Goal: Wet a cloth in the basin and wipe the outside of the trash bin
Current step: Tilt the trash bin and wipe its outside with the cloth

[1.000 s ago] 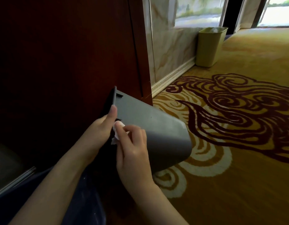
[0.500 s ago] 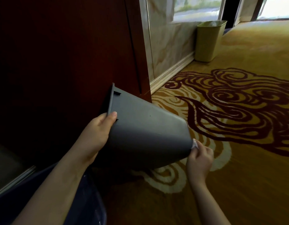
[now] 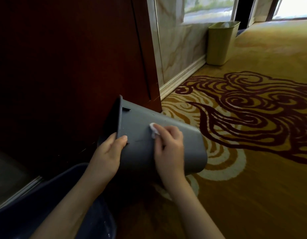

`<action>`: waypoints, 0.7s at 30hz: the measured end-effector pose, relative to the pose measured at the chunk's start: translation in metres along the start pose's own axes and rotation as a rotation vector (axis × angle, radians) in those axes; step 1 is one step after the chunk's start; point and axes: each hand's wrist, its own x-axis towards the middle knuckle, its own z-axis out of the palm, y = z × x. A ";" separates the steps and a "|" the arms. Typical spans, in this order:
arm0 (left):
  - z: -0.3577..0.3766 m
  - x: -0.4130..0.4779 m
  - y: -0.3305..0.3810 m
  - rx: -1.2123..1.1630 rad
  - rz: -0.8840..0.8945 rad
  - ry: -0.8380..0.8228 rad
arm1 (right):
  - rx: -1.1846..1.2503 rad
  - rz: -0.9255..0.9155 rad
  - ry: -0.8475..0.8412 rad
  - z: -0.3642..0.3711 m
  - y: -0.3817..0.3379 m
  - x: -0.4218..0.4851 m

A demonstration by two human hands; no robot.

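Observation:
A grey trash bin (image 3: pixel 187 135) lies tipped on its side above the carpet, its open mouth facing left toward a dark wooden panel. My left hand (image 3: pixel 108 156) grips the bin's rim, thumb on the outer wall and fingers curled inside. My right hand (image 3: pixel 168 149) holds a small white cloth (image 3: pixel 154 129) and presses it on the bin's upper outer wall near the middle. Only a corner of the cloth shows past my fingers. A dark blue basin (image 3: pixel 51 192) sits at the lower left under my left forearm.
A dark red wooden panel (image 3: pixel 71 57) stands right behind the bin. A yellow-green bin (image 3: pixel 221 44) stands against the marble wall (image 3: pixel 180 47) farther back. Patterned gold and maroon carpet (image 3: pixel 252 118) stretches to the right.
My right hand has swept the cloth from the bin's rim to its base edge and back to the middle of the wall. My left hand has kept its grip on the rim.

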 end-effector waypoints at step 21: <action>0.002 0.006 0.006 -0.077 -0.086 -0.018 | -0.031 -0.080 0.026 0.003 -0.050 -0.053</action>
